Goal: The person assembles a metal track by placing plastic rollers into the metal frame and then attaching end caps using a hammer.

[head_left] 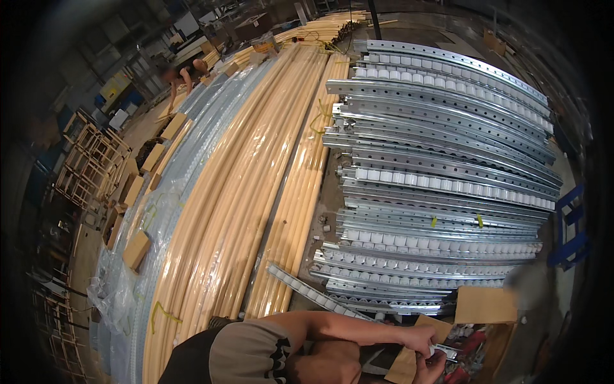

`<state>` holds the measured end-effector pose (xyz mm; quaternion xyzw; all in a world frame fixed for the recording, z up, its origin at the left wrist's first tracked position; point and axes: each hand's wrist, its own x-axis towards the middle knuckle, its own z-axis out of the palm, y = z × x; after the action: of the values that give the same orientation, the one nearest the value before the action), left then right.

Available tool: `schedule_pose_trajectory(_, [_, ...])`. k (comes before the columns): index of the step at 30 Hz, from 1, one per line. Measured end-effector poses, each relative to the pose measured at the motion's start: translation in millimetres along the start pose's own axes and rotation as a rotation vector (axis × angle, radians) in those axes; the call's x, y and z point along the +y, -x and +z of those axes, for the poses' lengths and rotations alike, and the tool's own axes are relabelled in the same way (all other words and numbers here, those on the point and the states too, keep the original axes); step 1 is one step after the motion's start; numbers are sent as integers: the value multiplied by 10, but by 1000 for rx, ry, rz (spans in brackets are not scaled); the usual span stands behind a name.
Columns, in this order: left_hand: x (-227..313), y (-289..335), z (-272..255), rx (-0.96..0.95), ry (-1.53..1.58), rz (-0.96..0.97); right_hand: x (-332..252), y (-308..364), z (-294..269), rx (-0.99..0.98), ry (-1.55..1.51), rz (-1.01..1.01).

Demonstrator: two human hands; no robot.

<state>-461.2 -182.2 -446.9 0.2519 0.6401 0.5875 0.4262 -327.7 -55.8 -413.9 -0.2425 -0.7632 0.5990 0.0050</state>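
Observation:
My left hand (419, 339) reaches across to the lower right, its fingers pinched on a small white roller (435, 350). The roller sits at the end of a short metal roller track (451, 352). My right hand (433, 370) is just below, fingers curled around that track; the lower edge of the picture cuts off most of the hand. Both hands hover over an open cardboard box (486, 306) that holds red and white small parts (469, 345). My knee and grey sleeve fill the lower middle.
A wide stack of perforated metal roller tracks (448, 179) lies ahead, and one loose track (307, 291) lies near my knee. Left of these are long beige tubes in plastic wrap (256, 192). Farther off are wooden frames (89, 160), a blue frame (569, 230) and another person bending (182, 77).

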Motion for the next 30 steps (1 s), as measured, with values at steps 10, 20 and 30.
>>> schedule_pose_trajectory(10, [-139,-90,103,37,28,-39,-284,57,-4,-66,34,68])
schedule_pose_trajectory(20, [-102,-179,91,-64,-71,-83,-357,199,-78,28,-199,103])
schedule_pose_trajectory(30, [-142,190,-446,240,-358,-148,-461,230,-72,107,-115,56])
